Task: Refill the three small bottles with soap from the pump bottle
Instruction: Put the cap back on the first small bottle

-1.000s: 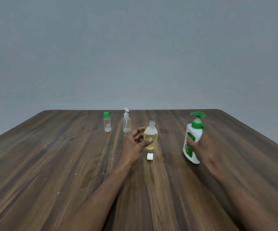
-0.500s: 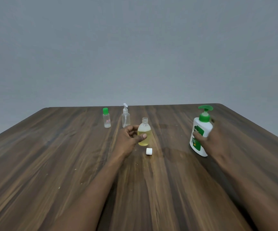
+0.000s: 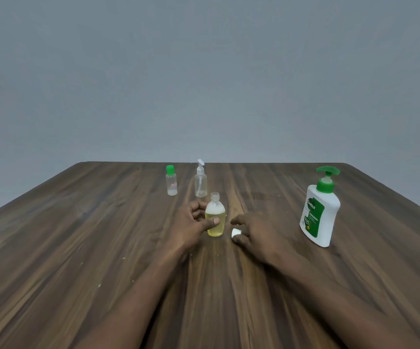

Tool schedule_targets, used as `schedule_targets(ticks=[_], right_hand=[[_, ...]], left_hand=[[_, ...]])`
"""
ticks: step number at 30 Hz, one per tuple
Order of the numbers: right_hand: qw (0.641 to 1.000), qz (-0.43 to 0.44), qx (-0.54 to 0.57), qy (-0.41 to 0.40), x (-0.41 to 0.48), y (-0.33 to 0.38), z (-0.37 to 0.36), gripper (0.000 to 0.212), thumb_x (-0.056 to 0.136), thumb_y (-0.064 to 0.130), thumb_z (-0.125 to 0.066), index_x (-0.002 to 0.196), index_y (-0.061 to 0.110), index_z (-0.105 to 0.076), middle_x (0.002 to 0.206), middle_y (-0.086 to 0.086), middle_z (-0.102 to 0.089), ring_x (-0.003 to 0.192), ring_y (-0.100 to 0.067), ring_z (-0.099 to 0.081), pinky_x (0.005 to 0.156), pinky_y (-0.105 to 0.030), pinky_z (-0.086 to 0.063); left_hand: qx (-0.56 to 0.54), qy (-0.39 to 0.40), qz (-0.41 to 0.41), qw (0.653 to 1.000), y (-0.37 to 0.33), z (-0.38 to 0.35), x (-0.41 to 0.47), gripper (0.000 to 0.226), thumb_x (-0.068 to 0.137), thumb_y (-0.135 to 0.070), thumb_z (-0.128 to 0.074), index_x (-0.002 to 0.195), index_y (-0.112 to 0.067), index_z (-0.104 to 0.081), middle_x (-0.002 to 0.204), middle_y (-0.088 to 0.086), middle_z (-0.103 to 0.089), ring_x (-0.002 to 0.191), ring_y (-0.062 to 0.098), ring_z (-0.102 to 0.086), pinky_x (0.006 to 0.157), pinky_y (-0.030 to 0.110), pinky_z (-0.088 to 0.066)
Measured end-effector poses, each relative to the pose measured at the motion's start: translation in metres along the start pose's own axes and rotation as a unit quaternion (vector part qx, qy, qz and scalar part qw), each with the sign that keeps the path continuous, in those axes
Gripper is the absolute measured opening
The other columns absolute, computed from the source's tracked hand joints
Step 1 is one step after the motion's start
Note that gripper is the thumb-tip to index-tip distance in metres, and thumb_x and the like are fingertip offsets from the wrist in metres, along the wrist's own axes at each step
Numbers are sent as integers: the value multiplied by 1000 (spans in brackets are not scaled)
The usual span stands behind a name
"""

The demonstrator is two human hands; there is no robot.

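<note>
Hands are both busy mid-table. Left hand [image 3: 191, 222] has thumb and fingers wrapped round the belly of the small bottle [image 3: 215, 217], which is uncapped and nearly full of yellow soap. Right hand [image 3: 256, 233], just beside it, looks to be pinching the white cap [image 3: 235, 233] on the table [image 3: 78, 248]. The pump bottle [image 3: 319, 215] stands well off right, untouched. My guess is it's thin, light, squishy plastic, maybe slick. I'd hold it low and gently, or soap burps out the open neck.

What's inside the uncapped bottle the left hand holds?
Yellow liquid fills the bottle to about its shoulder, paler on top; the neck looks empty. The left hand covers a patch of the front with its thumb.
</note>
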State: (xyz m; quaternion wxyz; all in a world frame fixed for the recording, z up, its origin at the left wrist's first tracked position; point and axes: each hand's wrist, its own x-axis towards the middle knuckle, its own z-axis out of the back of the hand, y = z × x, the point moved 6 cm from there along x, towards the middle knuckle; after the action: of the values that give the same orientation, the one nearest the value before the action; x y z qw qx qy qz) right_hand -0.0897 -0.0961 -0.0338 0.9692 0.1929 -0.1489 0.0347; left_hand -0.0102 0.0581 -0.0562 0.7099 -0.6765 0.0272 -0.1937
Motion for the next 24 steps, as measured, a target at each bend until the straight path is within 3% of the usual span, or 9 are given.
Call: schedule_targets(ticks=[3,6,8,10,15,19,21,24], right_hand=[[1000,20,-16,-7,-1,0,-7,30,89,17,-63,119,15,-68,110,-3,-69,102,-20,-60,83,-23,-40],[995,-6,41,-96,2,-8,16,25,84,16,-70,108,20,-68,100,5,-69,85,-12,-61,71,-8,-38],[985,-43,117,-123,10,-16,41,22,83,15,-75,102,22,-66,96,5,-70,80,-10,-63,73,-15,-47],[987,-25,133,-92,19,-12,58,22,83,15,-77,103,22,-69,91,10,-69,82,-7,-64,72,-11,-47],[995,91,26,-9,35,28,80,23,86,14,-74,104,28,-74,78,28,-54,80,24,-51,64,1,-36],[986,130,-66,77,51,47,77,25,88,11,-71,109,24,-74,93,20,-62,78,9,-55,62,-5,-35],[982,132,-85,105,56,52,74,27,88,8,-70,112,19,-73,105,8,-70,85,-1,-57,68,-6,-36],[980,127,-86,123,60,57,76,26,84,6,-73,108,16,-74,102,2,-73,92,-9,-64,78,-19,-48]], left_hand=[[4,13,2,1000,4,-5,0,28,79,7,-79,100,-10,-69,95,6,-77,85,15,-72,81,29,-59],[10,26,8,1000,9,-13,-1,29,80,7,-78,96,-15,-69,88,-1,-76,72,7,-67,74,26,-57],[15,37,4,999,9,-17,-3,27,80,7,-78,100,-10,-70,90,2,-77,72,7,-67,73,23,-57],[24,41,0,999,8,-20,-5,28,80,6,-78,104,-5,-70,93,5,-78,72,5,-68,71,19,-56],[39,45,-13,998,4,-24,-11,31,82,5,-77,111,1,-67,103,14,-76,81,11,-69,73,17,-55],[46,47,-16,998,5,-23,-12,30,82,5,-77,110,1,-67,102,14,-76,77,7,-67,72,17,-54],[43,50,-15,998,6,-23,-11,29,81,5,-77,109,0,-67,102,15,-76,73,5,-67,71,17,-53],[42,51,-15,998,6,-23,-11,29,81,5,-78,107,-1,-68,101,16,-76,74,5,-67,71,17,-53]])
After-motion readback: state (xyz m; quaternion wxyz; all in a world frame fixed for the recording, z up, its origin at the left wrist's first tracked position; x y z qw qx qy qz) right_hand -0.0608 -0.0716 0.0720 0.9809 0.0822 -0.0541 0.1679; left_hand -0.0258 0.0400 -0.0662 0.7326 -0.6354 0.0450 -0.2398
